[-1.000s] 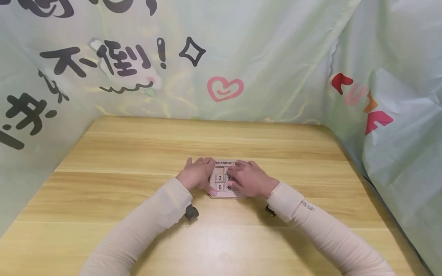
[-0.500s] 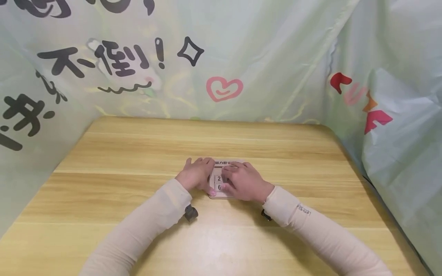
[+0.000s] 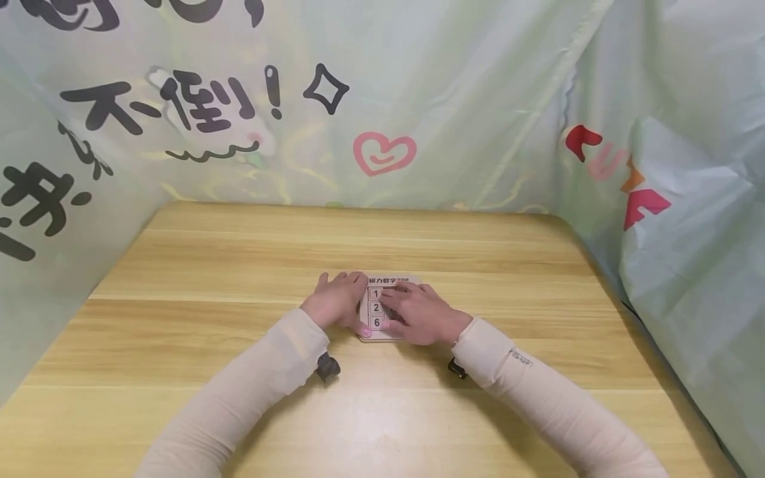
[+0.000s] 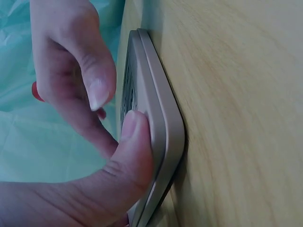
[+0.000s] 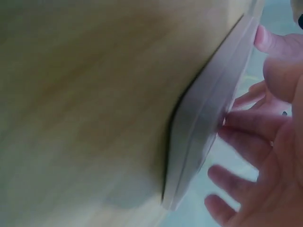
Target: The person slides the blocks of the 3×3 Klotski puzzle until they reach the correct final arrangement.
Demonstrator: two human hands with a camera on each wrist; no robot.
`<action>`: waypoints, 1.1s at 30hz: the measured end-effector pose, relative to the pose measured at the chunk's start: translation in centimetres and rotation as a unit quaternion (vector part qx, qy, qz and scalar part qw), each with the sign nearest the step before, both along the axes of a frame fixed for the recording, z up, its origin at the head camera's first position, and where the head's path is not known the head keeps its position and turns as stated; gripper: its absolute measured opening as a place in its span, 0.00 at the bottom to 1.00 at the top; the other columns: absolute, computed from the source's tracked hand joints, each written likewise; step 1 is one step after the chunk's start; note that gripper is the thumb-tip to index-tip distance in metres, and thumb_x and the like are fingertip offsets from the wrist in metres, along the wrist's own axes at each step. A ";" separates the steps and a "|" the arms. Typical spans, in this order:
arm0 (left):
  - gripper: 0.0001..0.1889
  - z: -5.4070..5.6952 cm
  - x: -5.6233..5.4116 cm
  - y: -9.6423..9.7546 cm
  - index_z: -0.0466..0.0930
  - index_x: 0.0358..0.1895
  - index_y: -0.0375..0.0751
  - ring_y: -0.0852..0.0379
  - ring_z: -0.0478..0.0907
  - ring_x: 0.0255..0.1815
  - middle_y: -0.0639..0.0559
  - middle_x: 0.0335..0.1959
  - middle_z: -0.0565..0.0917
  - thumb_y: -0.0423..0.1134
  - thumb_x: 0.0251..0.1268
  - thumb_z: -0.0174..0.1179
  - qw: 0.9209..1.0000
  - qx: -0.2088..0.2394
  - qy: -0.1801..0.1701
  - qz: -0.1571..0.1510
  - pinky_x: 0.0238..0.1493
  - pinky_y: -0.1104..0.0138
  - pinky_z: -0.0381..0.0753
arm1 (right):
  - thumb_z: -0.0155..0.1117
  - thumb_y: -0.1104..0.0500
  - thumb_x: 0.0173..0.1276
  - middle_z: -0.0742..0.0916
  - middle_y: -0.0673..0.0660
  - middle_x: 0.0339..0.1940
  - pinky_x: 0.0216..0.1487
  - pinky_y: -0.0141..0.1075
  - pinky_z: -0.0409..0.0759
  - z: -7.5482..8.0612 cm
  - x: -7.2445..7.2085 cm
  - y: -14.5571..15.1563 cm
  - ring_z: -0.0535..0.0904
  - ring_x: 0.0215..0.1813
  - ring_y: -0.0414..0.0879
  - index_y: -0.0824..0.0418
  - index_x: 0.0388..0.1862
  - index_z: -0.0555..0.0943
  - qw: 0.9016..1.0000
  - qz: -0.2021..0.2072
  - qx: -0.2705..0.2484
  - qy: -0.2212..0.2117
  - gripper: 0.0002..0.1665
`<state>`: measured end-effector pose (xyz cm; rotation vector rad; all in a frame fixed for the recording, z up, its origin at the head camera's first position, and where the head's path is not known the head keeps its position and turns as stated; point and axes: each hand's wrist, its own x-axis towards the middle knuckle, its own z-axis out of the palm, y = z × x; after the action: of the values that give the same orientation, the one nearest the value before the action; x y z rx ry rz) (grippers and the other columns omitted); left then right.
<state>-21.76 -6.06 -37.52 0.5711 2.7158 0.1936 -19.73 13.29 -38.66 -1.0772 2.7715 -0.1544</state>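
A pale pink sliding number puzzle (image 3: 382, 280) lies flat on the table, with tiles marked 1, 2 and 6 showing down its left column. My left hand (image 3: 336, 300) grips the puzzle's left side, its thumb (image 4: 130, 156) pressed on the near corner in the left wrist view. Over the right part of the tiles is my right hand (image 3: 421, 315), fingertips touching the tile face near the top row and hiding the other tiles. In the right wrist view, two fingers (image 5: 251, 123) reach the puzzle's face while the others are spread apart from it.
The wooden table (image 3: 382, 411) extends around the puzzle on all sides. A light green printed cloth (image 3: 466, 119) hangs behind it and along both sides, with black characters and a pink heart. Each wrist wears a small dark camera (image 3: 327, 367).
My right hand has moved a little left across the puzzle. Tile 1 now sits in the upper-left slot, which was bare a second ago. My left hand keeps its hold.
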 end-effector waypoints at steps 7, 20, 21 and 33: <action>0.53 -0.1 -0.1 -0.3 0.62 0.67 0.39 0.40 0.59 0.71 0.43 0.72 0.64 0.60 0.37 0.76 1.000 0.010 -0.002 -0.003 0.71 0.37 0.46 | 0.55 0.43 0.73 0.74 0.58 0.69 0.67 0.61 0.62 -0.1 -0.2 -0.1 0.60 0.73 0.61 0.62 0.68 0.71 1.000 0.001 -0.003 0.013 0.33; 0.53 -0.2 -0.2 0.0 0.62 0.68 0.38 0.40 0.59 0.71 0.43 0.72 0.63 0.60 0.36 0.76 1.000 0.009 -0.004 -0.005 0.71 0.38 0.47 | 0.54 0.43 0.73 0.73 0.55 0.70 0.64 0.61 0.65 0.3 2.3 1.9 0.61 0.72 0.64 0.60 0.69 0.71 1.000 0.006 0.028 0.012 0.33; 0.53 -0.2 -0.1 0.0 0.63 0.67 0.38 0.40 0.60 0.71 0.43 0.72 0.64 0.59 0.36 0.76 1.000 0.009 -0.003 -0.004 0.71 0.38 0.48 | 0.54 0.43 0.73 0.72 0.55 0.71 0.65 0.61 0.64 0.3 2.3 2.0 0.61 0.72 0.64 0.60 0.70 0.71 1.000 0.004 0.026 0.006 0.33; 0.55 0.0 0.0 0.4 0.61 0.68 0.36 0.40 0.64 0.68 0.43 0.70 0.65 0.61 0.35 0.75 1.000 -0.014 0.001 -0.005 0.70 0.38 0.49 | 0.53 0.42 0.73 0.71 0.56 0.72 0.65 0.64 0.62 0.7 0.6 1.2 0.58 0.73 0.64 0.59 0.70 0.70 0.999 -0.031 0.035 0.001 0.33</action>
<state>-21.76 -5.70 -37.52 0.5769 2.7125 0.1530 -19.17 14.54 -37.98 -0.9764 2.7897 -0.0629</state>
